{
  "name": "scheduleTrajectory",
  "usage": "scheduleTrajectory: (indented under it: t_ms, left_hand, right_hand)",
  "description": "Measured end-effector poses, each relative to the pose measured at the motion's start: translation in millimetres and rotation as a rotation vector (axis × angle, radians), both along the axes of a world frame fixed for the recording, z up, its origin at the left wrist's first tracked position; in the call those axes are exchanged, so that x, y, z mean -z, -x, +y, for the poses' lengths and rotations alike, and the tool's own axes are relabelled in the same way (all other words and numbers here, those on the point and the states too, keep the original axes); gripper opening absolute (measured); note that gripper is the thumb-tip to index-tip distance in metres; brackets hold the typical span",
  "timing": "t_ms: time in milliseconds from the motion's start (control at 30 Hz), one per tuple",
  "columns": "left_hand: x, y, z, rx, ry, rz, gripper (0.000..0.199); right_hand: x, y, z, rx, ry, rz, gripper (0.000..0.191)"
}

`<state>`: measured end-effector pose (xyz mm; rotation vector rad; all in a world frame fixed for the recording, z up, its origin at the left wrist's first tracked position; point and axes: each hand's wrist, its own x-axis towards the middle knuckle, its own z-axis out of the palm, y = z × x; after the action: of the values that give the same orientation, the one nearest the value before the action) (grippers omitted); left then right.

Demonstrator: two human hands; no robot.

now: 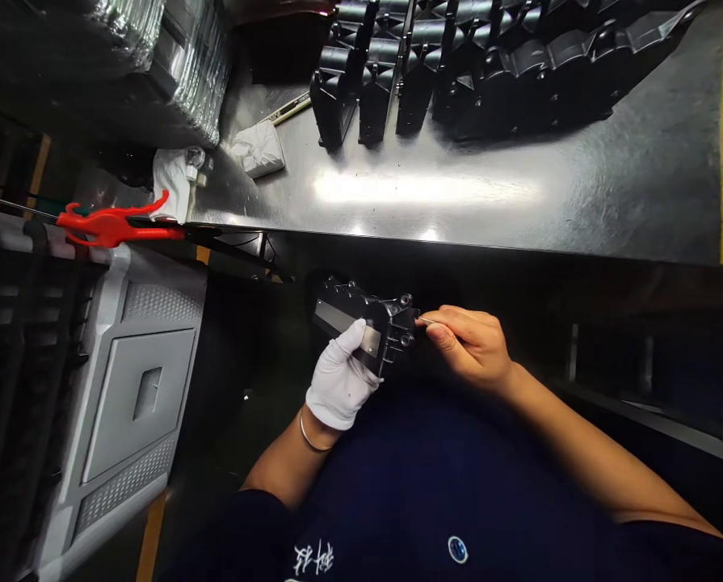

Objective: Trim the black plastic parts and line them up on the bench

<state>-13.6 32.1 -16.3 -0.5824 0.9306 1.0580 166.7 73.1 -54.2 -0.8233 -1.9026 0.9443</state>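
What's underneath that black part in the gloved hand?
The left hand reaches under the black part, its thumb on top; the other fingertips and the underside are hidden.

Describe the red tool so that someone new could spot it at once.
Find the metal table and follow its near edge to the left end, where a white cloth hangs. The red tool is beside that cloth, just above the grey crate in the view. Its bright red colour sets it apart from both.

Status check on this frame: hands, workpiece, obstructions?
White-gloved left hand grips black moulded housing. Bare right hand pinches thin pale rod at housing's end. No obstruction visible between hands and housing.
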Motion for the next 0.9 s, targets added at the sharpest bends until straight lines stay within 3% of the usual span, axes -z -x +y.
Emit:
scheduleTrajectory:
  t_ms: [633, 900]
  left_hand:
    - [-7.8, -8.3, 1.3, -0.001, 0.039, 0.107, 0.04]
    - [-5.4, -9.7, -3.1, 0.042, -0.064, 0.183, 0.032]
  right_hand:
    - [-4.8, -2.3, 1.6, -0.025, -0.077, -0.04, 0.015]
    - [-4.4, -3.8, 3.3, -0.045, -0.021, -0.047, 0.017]
